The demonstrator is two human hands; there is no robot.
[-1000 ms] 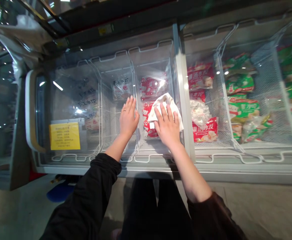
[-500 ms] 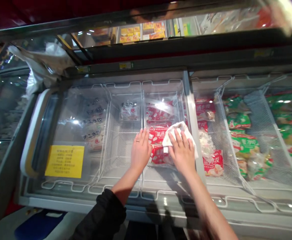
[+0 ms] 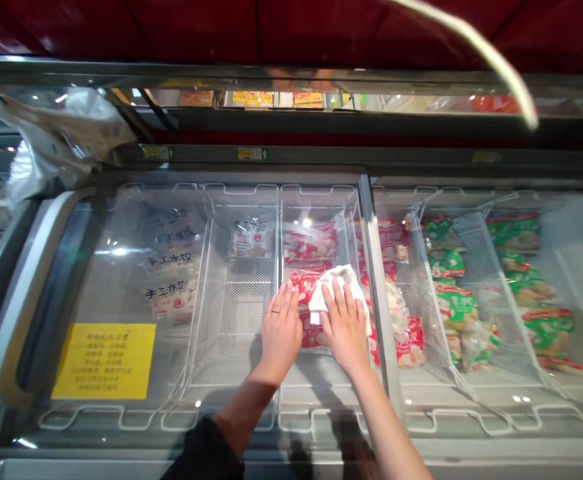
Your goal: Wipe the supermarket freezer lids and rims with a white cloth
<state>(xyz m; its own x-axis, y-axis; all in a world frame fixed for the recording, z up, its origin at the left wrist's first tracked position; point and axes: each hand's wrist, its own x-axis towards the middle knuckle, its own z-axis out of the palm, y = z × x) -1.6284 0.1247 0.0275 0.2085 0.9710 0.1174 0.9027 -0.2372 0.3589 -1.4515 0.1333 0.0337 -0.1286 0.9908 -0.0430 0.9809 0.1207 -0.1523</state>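
Note:
My left hand lies flat on the clear freezer lid, fingers stretched out, with a ring on one finger. Nothing is in it. Close by on the right, my right hand presses a white cloth against the same lid, its fingers laid over the cloth. Just right of the cloth runs the grey lid frame. Beneath the lid, red food packets sit in a wire basket, partly hidden by the cloth and my hands.
A yellow notice is on the lid at left, beside a pale curved handle. Green packets lie in baskets at right. A crumpled plastic bag hangs over the back left corner. Behind is a dark ledge.
The view has tilted up and turned slightly, showing more of the red panels. My right hand and the cloth have slid a little left, away from the lid frame. My left hand stays flat.

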